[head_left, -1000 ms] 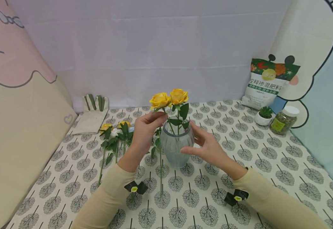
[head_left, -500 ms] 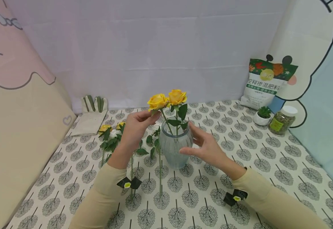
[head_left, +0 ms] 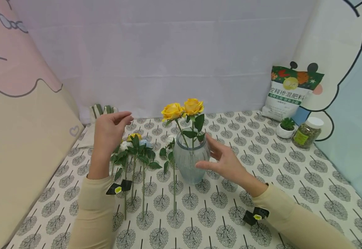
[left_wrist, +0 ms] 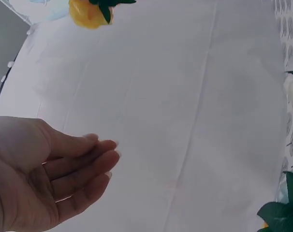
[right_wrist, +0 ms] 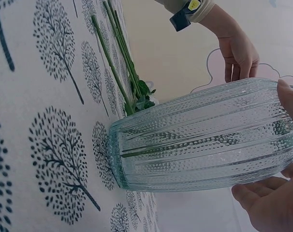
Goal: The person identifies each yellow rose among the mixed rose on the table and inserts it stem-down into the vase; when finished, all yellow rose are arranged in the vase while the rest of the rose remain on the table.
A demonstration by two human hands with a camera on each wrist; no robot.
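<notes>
Two yellow roses (head_left: 193, 106) stand in a ribbed, bluish clear glass vase (head_left: 188, 167), their heads above the rim. My right hand (head_left: 226, 162) holds the vase from the right, thumb in front and fingers behind. In the right wrist view, green stems show through the glass vase (right_wrist: 185, 140). My left hand (head_left: 107, 135) is raised left of the vase, over the table's back left part. Nothing is in it; the left wrist view shows the left hand (left_wrist: 64, 174) with loosely bent fingers, apart from a yellow rose (left_wrist: 91, 13).
Left of the vase lie several stemmed flowers, among them a white flower (head_left: 125, 145) and a blue flower (head_left: 145, 143). Gloves (head_left: 89, 136) lie at the back left. At the back right stand a fertilizer bag (head_left: 285, 93), a small potted succulent (head_left: 286, 128) and a lidded jar (head_left: 306, 133).
My left hand has let go of the left yellow rose and moved left, away from the vase. The right hand stays at the vase.
</notes>
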